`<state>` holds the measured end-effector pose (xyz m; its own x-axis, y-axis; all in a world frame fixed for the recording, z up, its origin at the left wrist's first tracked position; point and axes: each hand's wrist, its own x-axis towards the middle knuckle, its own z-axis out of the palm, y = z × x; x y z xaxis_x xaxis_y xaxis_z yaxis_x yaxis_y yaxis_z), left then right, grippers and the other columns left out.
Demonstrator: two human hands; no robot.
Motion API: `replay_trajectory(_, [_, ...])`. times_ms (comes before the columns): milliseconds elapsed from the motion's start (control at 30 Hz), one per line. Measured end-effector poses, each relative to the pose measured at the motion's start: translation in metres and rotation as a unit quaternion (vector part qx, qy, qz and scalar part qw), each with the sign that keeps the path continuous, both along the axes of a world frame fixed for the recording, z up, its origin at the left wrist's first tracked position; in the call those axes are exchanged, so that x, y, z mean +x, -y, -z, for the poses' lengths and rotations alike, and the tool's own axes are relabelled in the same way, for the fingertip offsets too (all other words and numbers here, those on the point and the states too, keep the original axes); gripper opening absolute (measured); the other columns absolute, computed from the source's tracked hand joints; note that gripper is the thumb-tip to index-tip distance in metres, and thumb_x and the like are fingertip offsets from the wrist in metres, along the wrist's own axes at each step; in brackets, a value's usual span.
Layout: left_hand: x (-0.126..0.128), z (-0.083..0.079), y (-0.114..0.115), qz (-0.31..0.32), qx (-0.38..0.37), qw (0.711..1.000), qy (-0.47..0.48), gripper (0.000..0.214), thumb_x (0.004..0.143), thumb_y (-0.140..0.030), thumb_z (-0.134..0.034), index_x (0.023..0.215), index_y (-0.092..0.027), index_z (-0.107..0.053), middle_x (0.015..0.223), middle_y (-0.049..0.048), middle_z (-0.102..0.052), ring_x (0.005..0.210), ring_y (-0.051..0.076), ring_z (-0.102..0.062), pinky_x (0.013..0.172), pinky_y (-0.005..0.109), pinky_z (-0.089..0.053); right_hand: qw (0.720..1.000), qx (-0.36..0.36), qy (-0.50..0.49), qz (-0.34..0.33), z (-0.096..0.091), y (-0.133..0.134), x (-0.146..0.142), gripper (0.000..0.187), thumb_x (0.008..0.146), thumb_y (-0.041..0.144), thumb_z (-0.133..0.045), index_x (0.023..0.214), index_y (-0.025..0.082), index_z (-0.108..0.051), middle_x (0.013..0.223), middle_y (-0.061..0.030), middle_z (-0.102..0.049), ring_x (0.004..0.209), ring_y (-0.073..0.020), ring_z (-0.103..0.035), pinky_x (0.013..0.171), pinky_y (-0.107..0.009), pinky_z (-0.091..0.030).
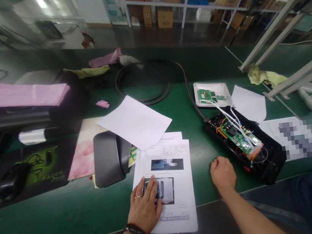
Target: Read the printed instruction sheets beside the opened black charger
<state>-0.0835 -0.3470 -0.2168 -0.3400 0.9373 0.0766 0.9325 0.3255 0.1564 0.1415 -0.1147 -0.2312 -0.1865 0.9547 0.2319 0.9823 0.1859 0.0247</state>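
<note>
My left hand (145, 206) lies flat with fingers stretched out on a printed sheet with photos (169, 176) at the table's front edge. My right hand (223, 173) rests on the green table (57, 218) as a loose fist, nothing visible in it, just left of an opened black device (252, 150). Inside the device sits a green circuit board (241, 138) with white wires running to a white cover (212, 94) that holds a second board.
A dark grey housing (108, 158) stands left of the papers under a blank white sheet (135, 121). A black cable (151, 83) coils behind. Mouse (8, 184), mousepad, keyboard and pink papers (22, 94) lie at left. Metal frame rails (287, 65) cross the right.
</note>
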Motion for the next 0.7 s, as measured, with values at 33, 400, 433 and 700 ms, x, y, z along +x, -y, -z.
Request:
replay_trajectory(33, [0.0,-0.0001,0.0002,-0.001,-0.001,1.0,0.0,0.047,0.081,-0.042,-0.045,0.124,-0.023,-0.053,0.142,-0.006,-0.032,0.132,0.028,-0.026,0.102,0.046,-0.03,1.0,-0.001,0.0,0.001,-0.0003,0.0002,-0.0002,0.023,0.087,0.034,-0.036,0.086,0.018,-0.052,0.084,-0.0054,-0.054,0.079,-0.0165,-0.047,0.067,-0.028,-0.029])
replay_trajectory(400, [-0.0004,0.0024,0.0,0.0,-0.007,1.0,0.0,0.048,0.081,-0.042,-0.045,0.125,-0.023,-0.052,0.143,-0.006,-0.03,0.132,0.028,-0.025,0.102,0.046,-0.03,1.0,0.005,0.01,0.001,0.0005,0.0006,0.0007,0.021,0.086,0.034,-0.038,0.085,0.018,-0.052,0.083,-0.0052,-0.054,0.079,-0.0167,-0.048,0.068,-0.028,-0.029])
replay_trajectory(433, [-0.0003,0.0025,0.0,0.0,-0.006,1.0,-0.001,0.048,0.081,-0.042,-0.045,0.125,-0.023,-0.052,0.142,-0.0059,-0.031,0.132,0.029,-0.026,0.102,0.046,-0.03,1.0,0.005,0.01,0.002,0.0007,0.0006,0.0008,0.021,0.087,0.034,-0.037,0.085,0.018,-0.052,0.083,-0.005,-0.053,0.079,-0.0167,-0.048,0.069,-0.028,-0.029])
replay_trajectory(700, [0.0,0.001,0.0002,0.002,0.001,1.0,-0.002,0.048,0.081,-0.041,-0.045,0.124,-0.022,-0.053,0.142,-0.0058,-0.032,0.131,0.028,-0.026,0.102,0.046,-0.03,1.0,0.004,0.014,0.003,-0.0004,0.0003,0.0004,0.021,0.087,0.034,-0.036,0.086,0.019,-0.051,0.084,-0.0045,-0.053,0.079,-0.0164,-0.048,0.067,-0.028,-0.029])
